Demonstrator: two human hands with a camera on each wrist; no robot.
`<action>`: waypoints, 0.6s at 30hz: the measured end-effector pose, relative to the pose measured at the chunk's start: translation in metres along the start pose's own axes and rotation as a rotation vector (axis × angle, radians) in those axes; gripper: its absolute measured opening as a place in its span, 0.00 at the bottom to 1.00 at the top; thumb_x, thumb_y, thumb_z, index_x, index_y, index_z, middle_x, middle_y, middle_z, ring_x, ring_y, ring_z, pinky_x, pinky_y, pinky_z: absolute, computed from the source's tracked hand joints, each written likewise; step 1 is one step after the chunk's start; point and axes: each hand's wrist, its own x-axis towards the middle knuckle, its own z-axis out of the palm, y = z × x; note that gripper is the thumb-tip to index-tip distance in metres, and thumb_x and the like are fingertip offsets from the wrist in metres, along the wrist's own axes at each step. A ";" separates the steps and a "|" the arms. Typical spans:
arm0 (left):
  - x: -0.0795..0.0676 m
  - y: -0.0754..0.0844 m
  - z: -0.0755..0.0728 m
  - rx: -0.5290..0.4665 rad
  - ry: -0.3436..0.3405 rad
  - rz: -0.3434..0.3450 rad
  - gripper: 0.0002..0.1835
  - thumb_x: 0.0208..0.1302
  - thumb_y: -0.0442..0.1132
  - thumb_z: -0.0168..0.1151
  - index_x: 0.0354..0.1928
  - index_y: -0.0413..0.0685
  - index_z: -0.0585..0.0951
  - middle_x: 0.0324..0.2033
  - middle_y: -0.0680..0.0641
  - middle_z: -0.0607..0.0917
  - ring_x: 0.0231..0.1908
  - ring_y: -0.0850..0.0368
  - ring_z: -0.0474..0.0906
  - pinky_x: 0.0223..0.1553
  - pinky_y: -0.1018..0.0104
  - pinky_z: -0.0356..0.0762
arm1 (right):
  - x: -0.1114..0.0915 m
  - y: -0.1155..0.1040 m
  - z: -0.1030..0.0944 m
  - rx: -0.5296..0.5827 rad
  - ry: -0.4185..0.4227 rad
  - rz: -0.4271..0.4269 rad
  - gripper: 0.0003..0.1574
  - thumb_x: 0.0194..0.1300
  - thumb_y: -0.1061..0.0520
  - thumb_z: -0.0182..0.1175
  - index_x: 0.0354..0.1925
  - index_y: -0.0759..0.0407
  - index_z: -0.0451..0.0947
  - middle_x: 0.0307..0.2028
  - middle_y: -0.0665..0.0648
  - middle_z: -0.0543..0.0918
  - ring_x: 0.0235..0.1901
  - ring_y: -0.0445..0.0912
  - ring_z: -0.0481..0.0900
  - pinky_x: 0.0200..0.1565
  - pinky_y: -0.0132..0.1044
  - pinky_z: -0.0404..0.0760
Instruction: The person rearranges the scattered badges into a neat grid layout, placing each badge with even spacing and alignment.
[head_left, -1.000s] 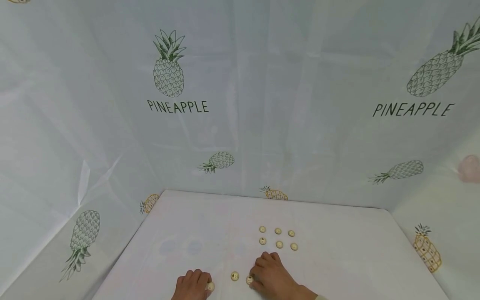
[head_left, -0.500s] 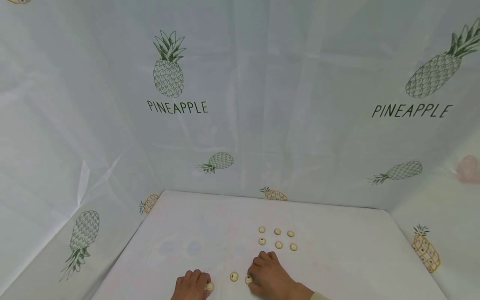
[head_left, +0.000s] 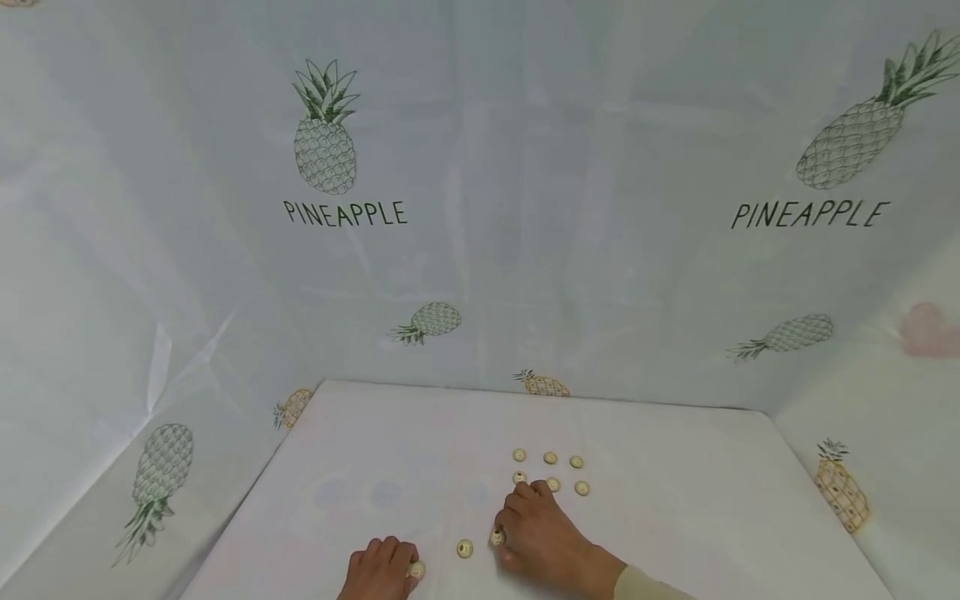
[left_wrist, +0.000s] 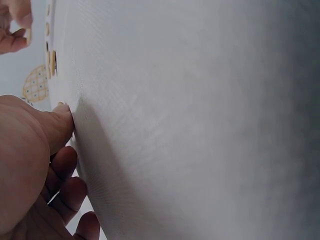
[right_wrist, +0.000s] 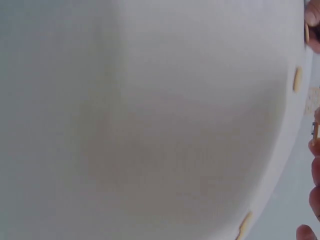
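Observation:
My left hand (head_left: 380, 570) rests at the table's near side. Its thumb and fingers hold a small round cream disc (head_left: 417, 570) with faint marks, down at the white surface. To the right, my right hand (head_left: 542, 537) pinches a similar disc (head_left: 498, 537) with a dark spot; in the right wrist view this disc (right_wrist: 315, 133) shows edge-on between the fingertips, raised off the table. Between the hands lies another disc (head_left: 465, 548) with a dark spot. In the left wrist view the left thumb (left_wrist: 60, 125) touches the surface, and its disc is hidden.
Beyond the right hand, several like discs lie in two rows, among them a far-row disc (head_left: 551, 458) and a near-row disc (head_left: 582, 488). The white table (head_left: 675, 500) is walled by hanging pale cloth (head_left: 525, 208) printed with pineapples.
My right hand has lifted its disc and moved slightly away from me, toward the rows. The left hand keeps its place on its disc. The head view has shifted a little.

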 end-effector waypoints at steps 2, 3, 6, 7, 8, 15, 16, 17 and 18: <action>0.000 0.001 -0.001 -0.011 -0.013 -0.011 0.16 0.60 0.48 0.79 0.41 0.57 0.78 0.33 0.59 0.72 0.32 0.62 0.62 0.34 0.58 0.68 | -0.002 0.006 -0.004 -0.004 0.013 0.003 0.12 0.51 0.46 0.75 0.33 0.45 0.83 0.31 0.41 0.76 0.37 0.39 0.68 0.50 0.41 0.70; 0.001 0.001 -0.001 -0.013 -0.016 -0.016 0.16 0.60 0.48 0.78 0.41 0.57 0.79 0.33 0.59 0.71 0.32 0.63 0.62 0.34 0.58 0.68 | -0.003 0.010 -0.006 -0.006 0.015 0.003 0.13 0.51 0.46 0.75 0.33 0.46 0.83 0.32 0.41 0.77 0.38 0.40 0.69 0.50 0.41 0.70; 0.002 0.002 -0.001 -0.008 -0.011 -0.026 0.16 0.59 0.48 0.79 0.41 0.57 0.79 0.33 0.59 0.71 0.32 0.63 0.62 0.35 0.58 0.68 | -0.010 0.021 -0.012 -0.015 0.021 0.001 0.13 0.53 0.46 0.75 0.35 0.46 0.83 0.33 0.41 0.78 0.40 0.40 0.71 0.50 0.42 0.71; 0.003 0.003 -0.001 -0.010 -0.014 -0.033 0.16 0.60 0.48 0.79 0.41 0.57 0.79 0.33 0.59 0.71 0.32 0.63 0.61 0.35 0.57 0.68 | -0.013 0.026 -0.013 -0.020 0.025 0.001 0.13 0.53 0.47 0.75 0.35 0.46 0.83 0.33 0.41 0.78 0.40 0.40 0.71 0.50 0.42 0.71; 0.004 0.003 -0.001 -0.010 -0.013 -0.036 0.16 0.59 0.48 0.79 0.41 0.56 0.79 0.32 0.59 0.71 0.32 0.63 0.61 0.35 0.57 0.69 | -0.016 0.029 -0.015 -0.023 0.027 0.003 0.13 0.52 0.47 0.75 0.35 0.46 0.83 0.34 0.41 0.78 0.40 0.40 0.71 0.50 0.42 0.71; 0.004 0.002 0.002 -0.040 -0.032 -0.068 0.15 0.60 0.47 0.78 0.40 0.58 0.79 0.32 0.61 0.70 0.32 0.64 0.61 0.37 0.55 0.70 | -0.045 0.054 -0.028 -0.060 0.020 0.063 0.12 0.52 0.48 0.75 0.33 0.46 0.82 0.34 0.41 0.78 0.40 0.40 0.70 0.51 0.45 0.70; 0.003 0.002 0.003 -0.042 -0.037 -0.072 0.15 0.60 0.47 0.78 0.40 0.58 0.78 0.32 0.61 0.70 0.32 0.63 0.61 0.37 0.55 0.70 | -0.049 0.058 -0.030 -0.063 0.016 0.077 0.12 0.52 0.48 0.75 0.33 0.46 0.83 0.34 0.41 0.78 0.40 0.40 0.70 0.51 0.45 0.71; 0.003 0.002 0.003 -0.043 -0.042 -0.075 0.15 0.61 0.47 0.78 0.40 0.58 0.78 0.32 0.61 0.70 0.32 0.63 0.60 0.38 0.55 0.70 | -0.054 0.061 -0.032 -0.067 0.016 0.087 0.12 0.51 0.48 0.75 0.33 0.46 0.82 0.34 0.41 0.79 0.40 0.41 0.70 0.51 0.45 0.71; 0.003 0.002 0.003 -0.047 -0.046 -0.076 0.15 0.61 0.47 0.77 0.41 0.58 0.78 0.33 0.61 0.70 0.32 0.63 0.60 0.38 0.55 0.70 | -0.058 0.065 -0.033 -0.071 0.014 0.099 0.12 0.51 0.48 0.76 0.33 0.46 0.83 0.34 0.41 0.79 0.40 0.40 0.70 0.51 0.45 0.71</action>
